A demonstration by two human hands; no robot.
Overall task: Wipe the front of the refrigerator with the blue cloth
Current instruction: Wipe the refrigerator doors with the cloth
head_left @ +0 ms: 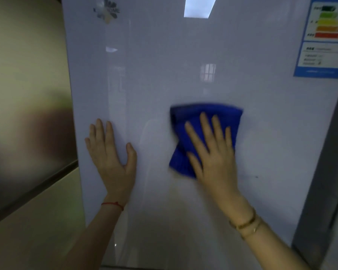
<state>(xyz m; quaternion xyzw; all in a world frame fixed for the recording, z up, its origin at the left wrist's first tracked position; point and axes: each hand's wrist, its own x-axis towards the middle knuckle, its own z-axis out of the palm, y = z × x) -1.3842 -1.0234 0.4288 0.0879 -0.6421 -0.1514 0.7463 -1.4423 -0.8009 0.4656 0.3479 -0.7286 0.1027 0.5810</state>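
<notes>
Your right hand lay flat, pinning the folded blue microfibre cloth against the glossy white refrigerator door, below the energy label. Your left hand rested open and empty beside it; that bare palm risked smearing fingerprints there.

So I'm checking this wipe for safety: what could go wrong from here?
The right hand presses the blue cloth with a flat palm, not a grip, so it might slip free. Wiping up and right could snag the energy label. The bare left hand flat on the refrigerator door may leave fresh smudges.
</notes>
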